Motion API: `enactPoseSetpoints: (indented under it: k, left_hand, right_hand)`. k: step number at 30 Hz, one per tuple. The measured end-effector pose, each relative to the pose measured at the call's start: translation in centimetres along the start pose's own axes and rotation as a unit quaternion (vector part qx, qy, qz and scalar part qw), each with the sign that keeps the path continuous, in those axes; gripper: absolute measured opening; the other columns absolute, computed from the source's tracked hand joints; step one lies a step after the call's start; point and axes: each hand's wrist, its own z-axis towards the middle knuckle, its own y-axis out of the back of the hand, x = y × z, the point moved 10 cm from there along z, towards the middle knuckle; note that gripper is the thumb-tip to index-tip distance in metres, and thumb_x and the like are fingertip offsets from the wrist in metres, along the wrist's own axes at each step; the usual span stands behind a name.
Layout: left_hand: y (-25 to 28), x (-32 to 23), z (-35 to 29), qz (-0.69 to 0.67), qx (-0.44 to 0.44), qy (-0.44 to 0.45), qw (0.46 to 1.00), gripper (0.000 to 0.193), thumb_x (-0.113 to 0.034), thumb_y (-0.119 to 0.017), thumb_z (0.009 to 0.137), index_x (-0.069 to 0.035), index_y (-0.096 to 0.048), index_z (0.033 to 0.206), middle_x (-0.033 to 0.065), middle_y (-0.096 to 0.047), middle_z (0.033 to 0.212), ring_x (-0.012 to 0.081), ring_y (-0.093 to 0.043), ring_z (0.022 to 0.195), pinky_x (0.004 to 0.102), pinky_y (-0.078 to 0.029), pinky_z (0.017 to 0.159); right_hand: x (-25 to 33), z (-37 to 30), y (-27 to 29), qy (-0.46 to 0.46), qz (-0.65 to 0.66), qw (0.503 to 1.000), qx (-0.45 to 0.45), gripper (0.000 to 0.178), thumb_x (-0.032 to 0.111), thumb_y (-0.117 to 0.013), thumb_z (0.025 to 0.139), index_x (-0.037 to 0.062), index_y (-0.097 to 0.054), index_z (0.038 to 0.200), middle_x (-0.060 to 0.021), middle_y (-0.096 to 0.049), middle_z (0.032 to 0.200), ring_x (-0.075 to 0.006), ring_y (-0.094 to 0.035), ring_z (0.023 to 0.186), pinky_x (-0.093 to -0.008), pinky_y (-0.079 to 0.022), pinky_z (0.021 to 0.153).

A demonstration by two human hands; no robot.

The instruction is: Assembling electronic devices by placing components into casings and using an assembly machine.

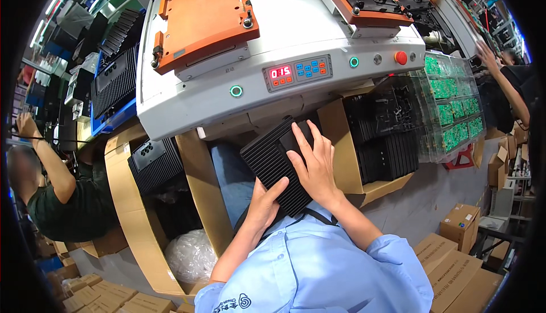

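Note:
A black ribbed housing (pixel 272 156), finned like a heat sink, is tilted in front of my body just below the machine's front edge. My left hand (pixel 263 204) grips its lower left edge, thumb on the ribs and the other fingers hidden underneath. Over the upper right part lies my right hand (pixel 316 168), its thumb and fingers pressed on a smooth, raised dark area of the face. Whether a separate small piece is under those fingers cannot be made out.
Ahead is a white machine (pixel 199 99) with orange fixtures (pixel 202 20), a control panel (pixel 297 73) and a red button (pixel 401 57). Cardboard boxes with black housings flank me, the left one (pixel 128 188) also holding clear plastic. Green circuit boards (pixel 446 88) stand right. Co-workers are on both sides.

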Motion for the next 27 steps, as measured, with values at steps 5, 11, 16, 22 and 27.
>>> enactPoseSetpoints:
  k: [5, 11, 16, 22, 27]
  left_hand:
    - [0.7, 0.2, -0.4, 0.020, 0.001, 0.001, 1.000, 0.059, -0.010, -0.066, 0.087, -0.005, -0.033, 0.136, 0.0088, -0.050, 0.127, 0.0190, -0.050, 0.119, 0.0358, -0.042, 0.101]
    - [0.7, 0.5, -0.6, 0.046, 0.018, 0.007, 0.999, 0.058, -0.009, -0.066, 0.087, -0.004, -0.035, 0.135, 0.0088, -0.051, 0.125, 0.0188, -0.051, 0.117, 0.0350, -0.043, 0.099]
    - [0.1, 0.8, -0.4, 0.018, 0.010, 0.010, 1.000, 0.052, -0.007, -0.068, 0.085, -0.004, -0.042, 0.130, 0.0075, -0.055, 0.120, 0.0176, -0.054, 0.111, 0.0334, -0.045, 0.096]
    - [-0.4, 1.1, -0.3, 0.009, 0.012, 0.023, 1.000, 0.050, -0.006, -0.068, 0.084, -0.003, -0.044, 0.128, 0.0072, -0.056, 0.118, 0.0166, -0.055, 0.110, 0.0324, -0.045, 0.095]
    - [-0.5, 1.2, -0.3, -0.005, 0.012, 0.025, 1.000, 0.051, -0.006, -0.069, 0.084, -0.003, -0.043, 0.129, 0.0077, -0.055, 0.119, 0.0171, -0.054, 0.110, 0.0326, -0.045, 0.096]
  right_hand:
    - [0.1, -0.7, 0.4, 0.006, 0.021, 0.999, -0.037, 0.049, 0.031, -0.059, 0.091, 0.0178, -0.050, 0.137, -0.0194, -0.038, 0.139, -0.0329, -0.041, 0.113, -0.0409, -0.032, 0.096]
    - [0.1, -1.3, 1.3, 0.005, 0.016, 0.999, -0.052, 0.048, 0.031, -0.063, 0.088, 0.0192, -0.053, 0.134, -0.0184, -0.041, 0.135, -0.0323, -0.043, 0.111, -0.0411, -0.033, 0.095]
    - [1.6, -1.3, 3.6, 0.024, -0.011, 0.996, -0.081, 0.048, 0.023, -0.068, 0.085, 0.0135, -0.056, 0.131, -0.0187, -0.041, 0.133, -0.0332, -0.046, 0.109, -0.0405, -0.037, 0.094]
    - [1.1, -1.5, 3.7, 0.017, 0.011, 0.996, -0.086, 0.052, 0.020, -0.070, 0.083, 0.0115, -0.054, 0.131, -0.0168, -0.042, 0.133, -0.0336, -0.045, 0.111, -0.0411, -0.039, 0.094]
    - [0.8, -1.3, 3.9, -0.004, 0.016, 0.997, -0.078, 0.058, 0.021, -0.074, 0.080, 0.0103, -0.052, 0.132, -0.0157, -0.043, 0.132, -0.0327, -0.042, 0.115, -0.0411, -0.039, 0.095]
